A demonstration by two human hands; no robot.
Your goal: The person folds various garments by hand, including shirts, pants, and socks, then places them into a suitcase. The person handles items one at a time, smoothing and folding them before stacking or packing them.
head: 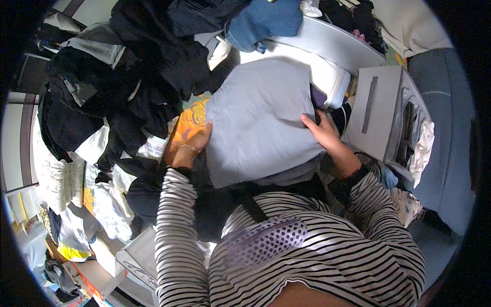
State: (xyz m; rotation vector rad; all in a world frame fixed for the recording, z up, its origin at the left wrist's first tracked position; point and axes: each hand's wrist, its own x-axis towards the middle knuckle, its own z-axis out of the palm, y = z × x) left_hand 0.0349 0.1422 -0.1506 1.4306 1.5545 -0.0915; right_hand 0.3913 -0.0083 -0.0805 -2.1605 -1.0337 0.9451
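Observation:
A folded light grey-blue cloth (261, 122) lies spread before me, above dark fabric near my lap. My left hand (197, 138) is at its left edge, partly blurred, with the fingertips at or under the cloth. At the right edge, my right hand (322, 128) holds the cloth, thumb on top and the other fingers partly hidden. An orange floral fabric (191, 119) shows beside my left hand. Beyond the cloth, white fabric (322, 73) lies against a light grey storage box panel (330, 36).
Dark clothes (153, 65) are heaped at the left and top left, with blue denim (264, 23) at the top. A grey fabric storage box (383, 111) filled with clothes stands at the right, beside a blue sofa (441, 115). More boxes and garments lie at lower left.

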